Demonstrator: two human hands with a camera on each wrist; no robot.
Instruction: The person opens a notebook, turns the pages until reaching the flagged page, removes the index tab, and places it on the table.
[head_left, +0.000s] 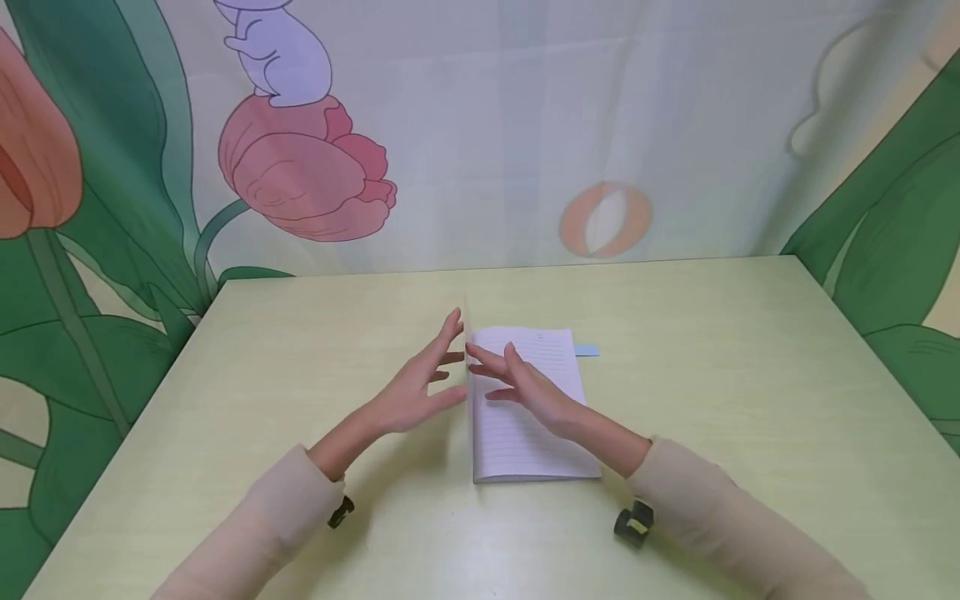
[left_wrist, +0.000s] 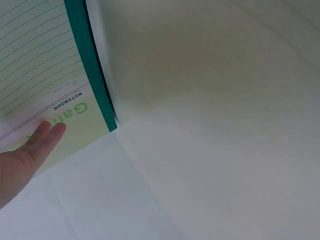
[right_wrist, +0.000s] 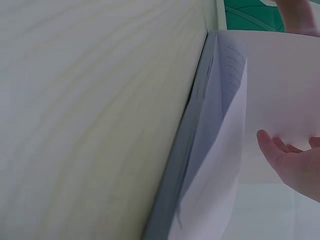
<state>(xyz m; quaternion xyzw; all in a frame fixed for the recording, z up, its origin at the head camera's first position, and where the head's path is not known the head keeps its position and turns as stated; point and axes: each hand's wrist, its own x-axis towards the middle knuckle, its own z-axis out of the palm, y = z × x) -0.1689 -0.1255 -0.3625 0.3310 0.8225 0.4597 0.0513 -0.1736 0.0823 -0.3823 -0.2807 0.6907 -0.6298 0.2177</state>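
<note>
A lined notebook (head_left: 528,400) lies on the table with its front cover standing upright along the spine. My left hand (head_left: 416,387) is on the outer side of this cover, fingers spread and fairly straight, the tips at or near it. In the left wrist view, the green printed cover (left_wrist: 60,95) with a teal spine shows beside the left hand's fingers (left_wrist: 47,142). Over the lined pages, my right hand (head_left: 532,387) reaches to the cover's inner side with extended fingers. The right wrist view shows the right hand (right_wrist: 297,162) against the pale inner cover (right_wrist: 285,85). Neither hand grips it.
A pale wooden table (head_left: 750,375) lies under the notebook, its far edge along a printed curtain (head_left: 480,133). A light blue tab (head_left: 587,350) sticks out from the notebook's right side. Small dark devices (head_left: 633,523) hang at both wrists.
</note>
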